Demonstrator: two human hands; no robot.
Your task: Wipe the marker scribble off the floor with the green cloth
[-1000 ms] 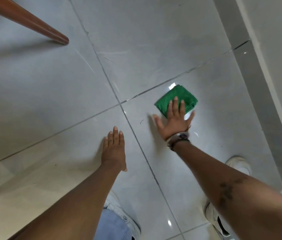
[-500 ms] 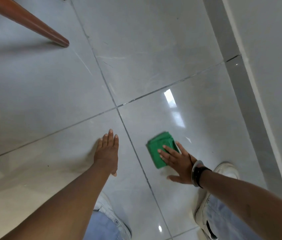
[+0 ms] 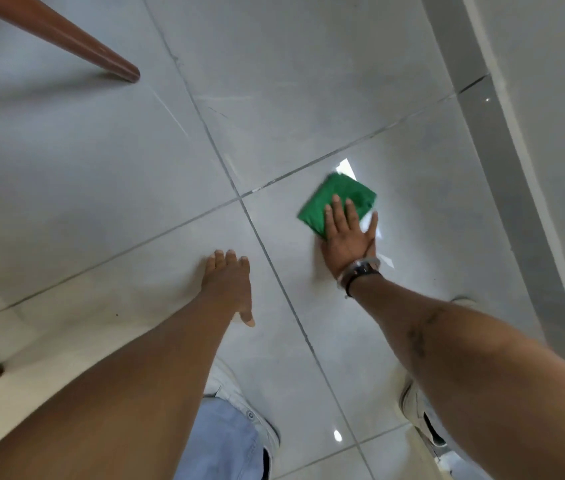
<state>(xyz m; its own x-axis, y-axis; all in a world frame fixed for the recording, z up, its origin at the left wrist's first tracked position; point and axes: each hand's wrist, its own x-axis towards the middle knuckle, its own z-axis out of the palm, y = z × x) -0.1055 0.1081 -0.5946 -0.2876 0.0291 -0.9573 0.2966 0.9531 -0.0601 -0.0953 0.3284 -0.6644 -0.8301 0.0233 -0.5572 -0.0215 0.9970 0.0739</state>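
The green cloth (image 3: 338, 202) is lying folded into a flat pad on the floor (image 3: 101, 161), on the tile just right of the crossing grout lines and beside a bright glare patch. It is looking soft, light and limp, so it is likely bunching or sliding on the glossy tile unless pressed from above; a flat palm over its middle seems the best hold, not a pinch at a corner. The right hand (image 3: 348, 239) is pressing down on its near edge, grip spread flat and open, fingers on the fabric, nothing clasped. The left hand (image 3: 227, 284) is resting open on the neighbouring tile, bracing. No marker scribble is showing; it may be lying under the cloth.
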